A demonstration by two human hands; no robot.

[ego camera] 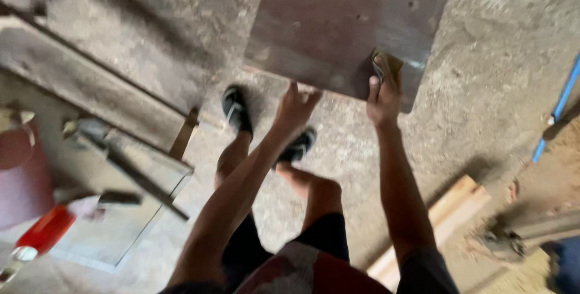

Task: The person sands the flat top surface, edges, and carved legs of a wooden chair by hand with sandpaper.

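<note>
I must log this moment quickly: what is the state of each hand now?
Left hand: open, fingers spread at the edge of the brown board, holding nothing.
Right hand: closed on a small folded pad, pressed on the board.

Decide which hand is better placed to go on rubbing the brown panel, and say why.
Probably the right hand: it already presses a folded pad on the brown panel. The left hand is open at the panel's near edge.
</note>
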